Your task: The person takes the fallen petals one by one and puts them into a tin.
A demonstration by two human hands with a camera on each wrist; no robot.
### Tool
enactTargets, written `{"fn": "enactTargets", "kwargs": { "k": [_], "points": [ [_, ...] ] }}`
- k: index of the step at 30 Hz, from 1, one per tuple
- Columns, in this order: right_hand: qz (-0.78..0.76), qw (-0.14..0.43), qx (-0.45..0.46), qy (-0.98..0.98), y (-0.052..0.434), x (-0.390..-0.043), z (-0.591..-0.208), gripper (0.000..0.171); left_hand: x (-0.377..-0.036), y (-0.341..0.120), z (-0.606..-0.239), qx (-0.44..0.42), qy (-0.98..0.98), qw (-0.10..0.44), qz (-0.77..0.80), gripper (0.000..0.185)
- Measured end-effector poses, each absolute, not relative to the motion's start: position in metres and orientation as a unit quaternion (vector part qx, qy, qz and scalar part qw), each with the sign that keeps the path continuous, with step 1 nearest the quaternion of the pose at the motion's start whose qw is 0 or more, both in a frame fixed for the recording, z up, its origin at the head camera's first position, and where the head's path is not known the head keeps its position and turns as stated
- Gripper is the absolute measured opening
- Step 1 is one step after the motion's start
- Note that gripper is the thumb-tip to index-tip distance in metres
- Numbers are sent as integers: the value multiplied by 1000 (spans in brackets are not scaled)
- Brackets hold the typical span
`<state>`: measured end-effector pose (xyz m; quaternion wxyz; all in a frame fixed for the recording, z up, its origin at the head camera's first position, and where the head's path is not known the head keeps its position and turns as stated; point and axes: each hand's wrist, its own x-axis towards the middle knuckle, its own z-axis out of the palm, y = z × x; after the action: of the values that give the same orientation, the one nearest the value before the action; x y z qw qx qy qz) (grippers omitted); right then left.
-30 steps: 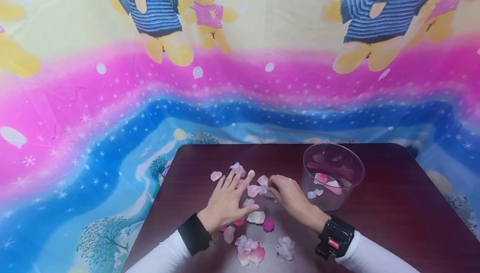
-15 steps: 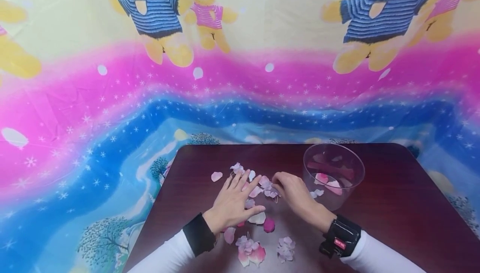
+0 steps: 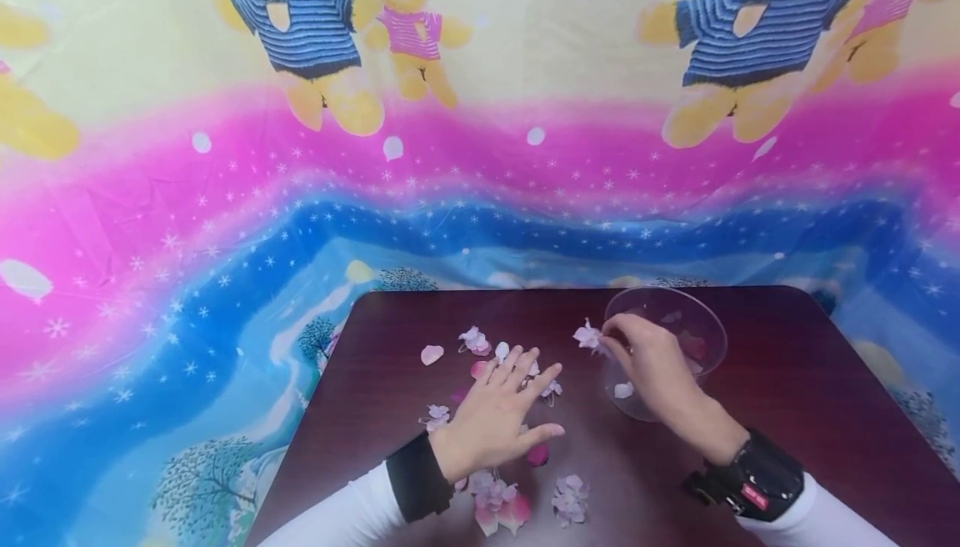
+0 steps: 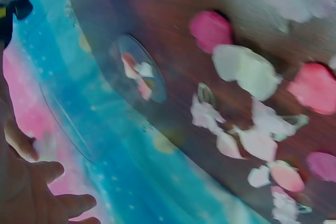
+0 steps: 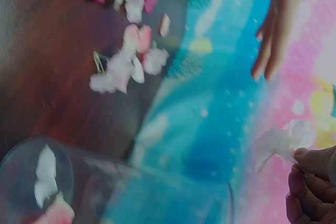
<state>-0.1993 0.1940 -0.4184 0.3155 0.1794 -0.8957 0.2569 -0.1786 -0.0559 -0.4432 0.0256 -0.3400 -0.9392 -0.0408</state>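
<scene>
Pale pink fabric blossom [image 3: 587,336] is what we've got pinched in our right hand [image 3: 651,361], held right at the 9 o'clock rim of the clear plastic bowl [image 3: 701,322], which has a few petals at its bottom. Our left hand [image 3: 501,418] lies flat with fingers spread on the dark wood table [image 3: 787,414], gripping nothing. Loose petals [image 3: 432,353] are scattered around it from 6 to 12 o'clock. Behind the table hangs a teddy-bear cloth [image 3: 225,197].

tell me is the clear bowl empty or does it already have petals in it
Not empty. The clear bowl already holds a few petals, white and pink on its bottom in the right wrist view.
</scene>
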Motion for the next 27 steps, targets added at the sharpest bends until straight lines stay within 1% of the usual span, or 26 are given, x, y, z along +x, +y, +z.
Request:
{"fn": "enactTargets", "kwargs": {
  "k": [7,11,14,17,19,21,23,25,27],
  "points": [
    [245,355,146,-890,219,-199,-398,15,-168,-42,-438,-384,-921,70,-19,77],
    [245,350,133,-894,228,-202,-398,13,-167,-40,-438,-391,-916,85,-7,77],
    [243,335,124,-902,234,-205,-401,11,-167,-40,-438,-389,-918,80,-8,77],
    [222,292,109,-924,241,-207,-406,9,-168,-41,-440,-384,-921,70,-11,76],
    [185,243,95,-948,245,-209,-410,14,-168,-41,-440,-379,-923,61,-12,76],
    [143,188,84,-968,248,-209,-415,27,-168,-42,-442,-376,-924,59,-12,75],
    [107,139,80,-981,251,-210,-420,44,-169,-43,-444,-376,-925,58,-11,74],
    [90,112,81,-986,252,-211,-426,58,-169,-44,-446,-376,-925,60,-12,73],
    [89,99,83,-988,252,-211,-429,64,-169,-44,-447,-376,-925,60,-13,73]
  ]
}}
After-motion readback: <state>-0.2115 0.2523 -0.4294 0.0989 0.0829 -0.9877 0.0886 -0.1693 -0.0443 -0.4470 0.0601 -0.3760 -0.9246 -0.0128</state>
